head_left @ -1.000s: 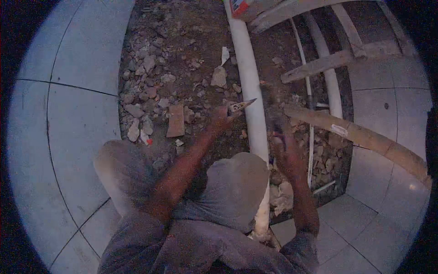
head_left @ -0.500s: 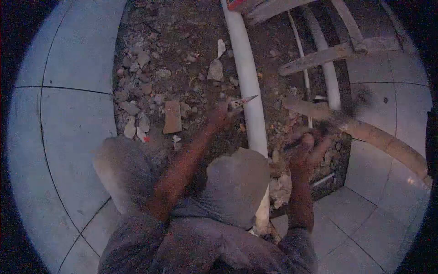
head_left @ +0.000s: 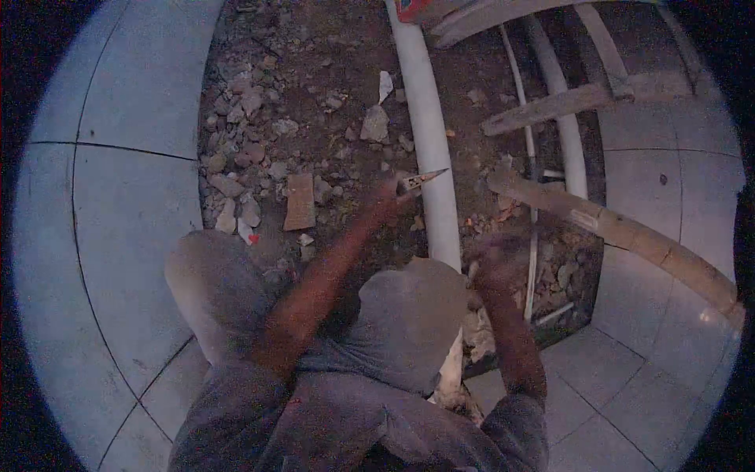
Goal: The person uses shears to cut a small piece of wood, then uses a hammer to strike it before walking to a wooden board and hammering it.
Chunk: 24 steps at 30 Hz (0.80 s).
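Note:
My left hand (head_left: 385, 193) is closed round the near end of a pointed blade-like piece (head_left: 425, 179) with dark marks. The tip of this piece lies across the white pipe (head_left: 434, 141) in my view. Right of the pipe, my right hand (head_left: 495, 263) is low over the rubble and smeared by motion. Its fingers do not show clearly, and I cannot make out whether it holds anything. My bent knees (head_left: 413, 322) are below both hands.
Broken stones (head_left: 244, 118) and a flat brick piece (head_left: 300, 202) lie on the soil. At right are a bamboo pole (head_left: 653, 236), a wooden frame (head_left: 550, 102) and thinner pipes (head_left: 568, 134). Pale tiles (head_left: 134, 236) border the trench on both sides.
My right hand has moved left, closer to the white pipe, and the dark blur beside it has faded. My left hand and the pointed piece have hardly moved.

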{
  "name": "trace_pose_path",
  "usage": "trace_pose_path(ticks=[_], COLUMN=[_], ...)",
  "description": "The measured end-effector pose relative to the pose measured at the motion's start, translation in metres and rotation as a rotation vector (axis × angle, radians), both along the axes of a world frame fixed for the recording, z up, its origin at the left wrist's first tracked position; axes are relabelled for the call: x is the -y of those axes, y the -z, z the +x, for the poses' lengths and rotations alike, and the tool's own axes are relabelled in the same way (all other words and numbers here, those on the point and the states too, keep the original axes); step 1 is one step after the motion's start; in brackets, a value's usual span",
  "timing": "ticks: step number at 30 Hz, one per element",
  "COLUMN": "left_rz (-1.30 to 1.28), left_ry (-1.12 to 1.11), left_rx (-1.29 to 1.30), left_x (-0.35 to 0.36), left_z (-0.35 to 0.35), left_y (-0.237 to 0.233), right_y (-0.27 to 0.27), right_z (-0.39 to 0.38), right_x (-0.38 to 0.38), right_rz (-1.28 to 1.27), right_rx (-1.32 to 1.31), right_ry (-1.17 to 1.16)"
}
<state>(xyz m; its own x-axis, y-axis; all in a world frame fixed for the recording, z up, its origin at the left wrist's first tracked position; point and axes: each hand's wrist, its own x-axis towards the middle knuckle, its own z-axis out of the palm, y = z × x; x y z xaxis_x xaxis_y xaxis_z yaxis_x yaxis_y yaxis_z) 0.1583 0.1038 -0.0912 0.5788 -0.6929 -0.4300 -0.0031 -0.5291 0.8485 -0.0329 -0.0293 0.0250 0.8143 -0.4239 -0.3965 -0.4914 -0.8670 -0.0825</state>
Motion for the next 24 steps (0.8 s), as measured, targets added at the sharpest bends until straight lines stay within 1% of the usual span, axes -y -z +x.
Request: trace_pose_path(ticks=[1,2,3,4,5,6,7,8,10,12,13,14,15,16,17,18,19,20,21,22,23,24], left_rz=[-0.007,-0.131,-0.256,-0.252,-0.197,-0.145,-0.147,-0.15,-0.157,-0.126,-0.136,-0.075,-0.004,0.013,-0.022,-0.071,-0.1,-0.124,-0.144,-0.153,-0.189,-0.216], left_ry=[0.001,-0.01,-0.008,-0.016,-0.03,-0.042,-0.04,-0.017,0.006,0.155,0.153,0.109,0.064,0.078,0.075,0.063,0.089,0.11,0.122,0.133,0.107,0.083], left_rx=[0.006,-0.093,-0.186,-0.17,-0.063,0.055,0.056,0.079,0.117,0.308,0.324,0.388,0.441,0.409,0.304,0.222,0.341,0.468,0.596,0.601,0.468,0.337], left_x=[-0.002,0.002,0.004,0.007,-0.003,-0.007,-0.005,-0.006,-0.005,0.0,0.005,0.012,0.012,0.002,-0.003,0.0,0.006,0.013,0.019,0.017,0.012,0.014], left_z=[-0.002,-0.006,-0.007,0.006,-0.004,-0.009,-0.011,-0.009,-0.003,-0.002,-0.004,-0.008,-0.012,-0.023,-0.018,-0.006,-0.012,-0.018,-0.023,-0.024,-0.02,-0.013], left_y=[0.015,0.044,0.059,0.037,-0.001,-0.02,-0.015,-0.007,0.019,0.062,0.086,0.113,0.13,0.101,0.039,0.004,0.059,0.112,0.166,0.147,0.11,0.086], right_y=[0.011,0.02,0.026,0.007,-0.038,-0.061,0.047,0.047,0.049,0.045,0.043,0.026,0.0,-0.016,-0.011,-0.005,-0.001,0.012,0.034,0.061,0.111,0.147], right_z=[-0.001,0.001,0.002,0.019,0.021,0.02,-0.059,-0.056,-0.033,-0.01,0.001,0.014,0.021,0.012,0.003,0.003,0.0,-0.003,-0.011,-0.025,-0.033,-0.033], right_x=[-0.006,-0.006,-0.006,0.0,-0.008,-0.009,0.043,0.04,0.024,0.005,0.003,0.005,0.001,-0.009,-0.014,-0.013,-0.012,-0.006,0.002,0.007,0.004,0.005], right_rz=[-0.143,-0.283,-0.14,-0.137,0.159,0.441,0.5,0.497,0.3,0.086,-0.029,-0.039,-0.268,-0.471,-0.451,-0.025,0.41,0.398,-0.018,-0.424,-0.126,0.182], right_rx=[-0.179,-0.359,-0.227,-0.211,-0.11,0.007,0.526,0.523,0.191,-0.137,-0.294,-0.278,0.123,0.491,0.462,0.767,1.043,1.055,0.827,0.533,0.117,-0.283], right_ry=[-0.132,-0.27,-0.135,-0.144,0.134,0.419,0.388,0.384,0.152,-0.069,-0.177,-0.183,-0.249,-0.291,-0.281,-0.026,0.24,0.241,-0.23,-0.667,-0.355,-0.032])
